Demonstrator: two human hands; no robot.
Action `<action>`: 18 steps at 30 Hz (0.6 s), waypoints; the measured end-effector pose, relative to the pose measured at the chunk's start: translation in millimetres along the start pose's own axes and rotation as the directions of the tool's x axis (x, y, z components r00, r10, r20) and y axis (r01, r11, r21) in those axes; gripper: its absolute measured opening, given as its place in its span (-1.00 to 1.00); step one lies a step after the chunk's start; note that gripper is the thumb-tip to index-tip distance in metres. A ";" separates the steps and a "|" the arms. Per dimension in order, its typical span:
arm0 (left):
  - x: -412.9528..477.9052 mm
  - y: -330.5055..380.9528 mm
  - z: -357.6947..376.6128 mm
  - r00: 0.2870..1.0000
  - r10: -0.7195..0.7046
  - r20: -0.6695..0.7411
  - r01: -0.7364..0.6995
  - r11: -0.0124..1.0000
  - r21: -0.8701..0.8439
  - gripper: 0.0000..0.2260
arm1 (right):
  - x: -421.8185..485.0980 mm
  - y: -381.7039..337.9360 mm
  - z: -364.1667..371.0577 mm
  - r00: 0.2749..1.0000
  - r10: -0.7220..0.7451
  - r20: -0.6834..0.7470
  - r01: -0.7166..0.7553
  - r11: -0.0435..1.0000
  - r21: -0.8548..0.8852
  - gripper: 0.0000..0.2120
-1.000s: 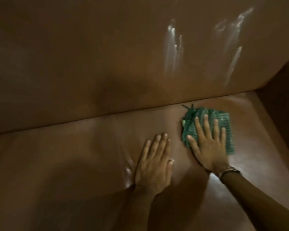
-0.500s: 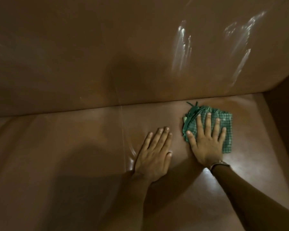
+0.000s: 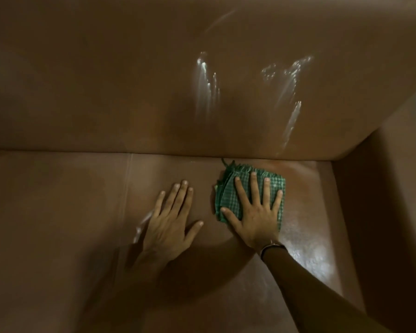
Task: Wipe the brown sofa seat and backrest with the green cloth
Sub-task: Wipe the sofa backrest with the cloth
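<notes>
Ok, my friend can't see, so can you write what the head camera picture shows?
A person's right hand presses a folded green checked cloth flat on a brown sofa seat, near the backrest. The left hand rests flat on the seat beside it. Pale shiny streaks mark the backrest above.

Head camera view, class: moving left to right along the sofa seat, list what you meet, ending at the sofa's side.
Seat seam → left hand, flat on the seat → green cloth → right hand, pressing the cloth down → shiny patch of seat → armrest.
</notes>
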State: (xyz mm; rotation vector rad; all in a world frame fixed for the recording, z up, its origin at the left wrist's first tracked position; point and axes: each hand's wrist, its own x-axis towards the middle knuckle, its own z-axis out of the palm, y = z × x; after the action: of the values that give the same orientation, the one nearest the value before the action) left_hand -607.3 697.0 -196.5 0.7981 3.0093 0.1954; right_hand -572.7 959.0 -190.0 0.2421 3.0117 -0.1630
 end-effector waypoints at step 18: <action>47.1 -9.3 -33.7 0.987 0.066 -0.146 -0.058 0.997 0.057 -0.20 | 26.1 -33.6 -81.2 0.682 0.730 0.049 -0.295 0.213 0.932 -0.63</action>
State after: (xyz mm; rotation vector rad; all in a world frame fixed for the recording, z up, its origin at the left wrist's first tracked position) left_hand -654.6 708.5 -163.8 0.9222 3.1419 0.1850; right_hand -612.5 939.4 -109.7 1.5760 2.5122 -1.8863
